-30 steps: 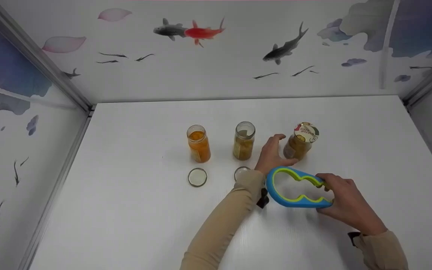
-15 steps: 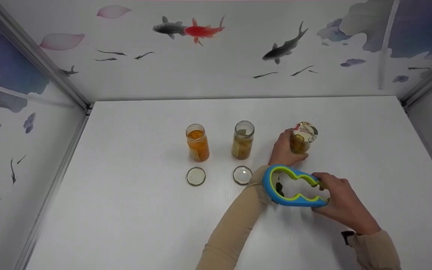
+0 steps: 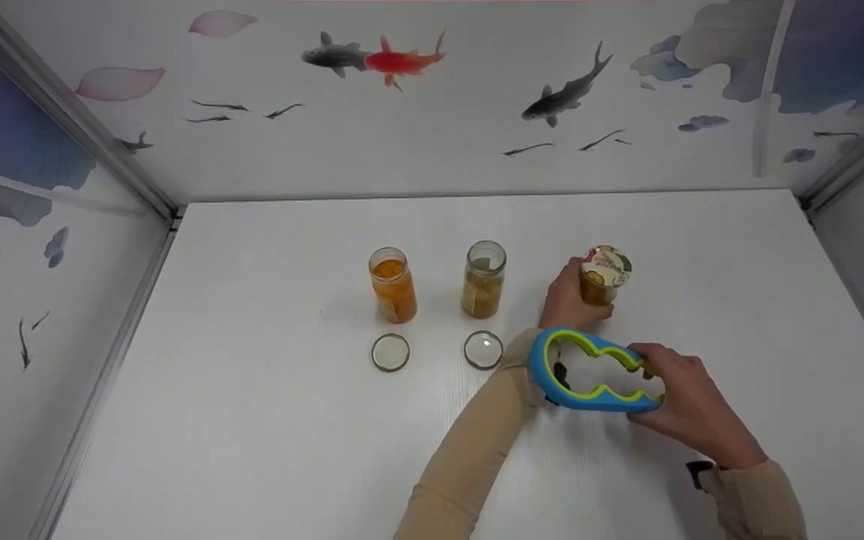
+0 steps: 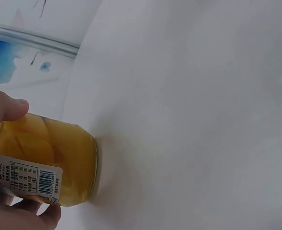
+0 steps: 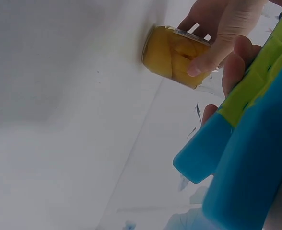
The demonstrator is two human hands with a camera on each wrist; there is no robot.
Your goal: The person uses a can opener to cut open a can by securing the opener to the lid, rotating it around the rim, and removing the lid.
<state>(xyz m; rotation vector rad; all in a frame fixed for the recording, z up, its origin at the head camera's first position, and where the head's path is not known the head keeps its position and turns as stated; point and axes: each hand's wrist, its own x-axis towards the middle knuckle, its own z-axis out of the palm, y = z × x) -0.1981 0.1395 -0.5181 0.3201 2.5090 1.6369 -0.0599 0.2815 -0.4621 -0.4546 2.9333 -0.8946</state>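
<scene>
In the head view my left hand (image 3: pixel 573 300) grips a glass jar of yellow fruit (image 3: pixel 597 291) around its side. Its printed lid (image 3: pixel 607 266) is on. The left wrist view shows the thumb and fingers around the jar (image 4: pixel 59 143), below its lid, and a white barcode label (image 4: pixel 26 177). My right hand (image 3: pixel 691 401) holds a blue and green jar opener (image 3: pixel 598 402) by its handle ends, above my left wrist. The opener (image 5: pixel 256 148) is apart from the jar (image 5: pixel 162 52) in the right wrist view.
To the left stand two open glass jars, one with orange contents (image 3: pixel 396 294) and one with yellowish contents (image 3: pixel 482 294). In front of them lie two lids, a left one (image 3: pixel 390 352) and a right one (image 3: pixel 483 350). Patterned walls (image 3: pixel 432 150) border the white table (image 3: pixel 252 420).
My left hand has moved right and forward and taken hold of the lidded jar. The right hand and jar opener have stayed nearly in place.
</scene>
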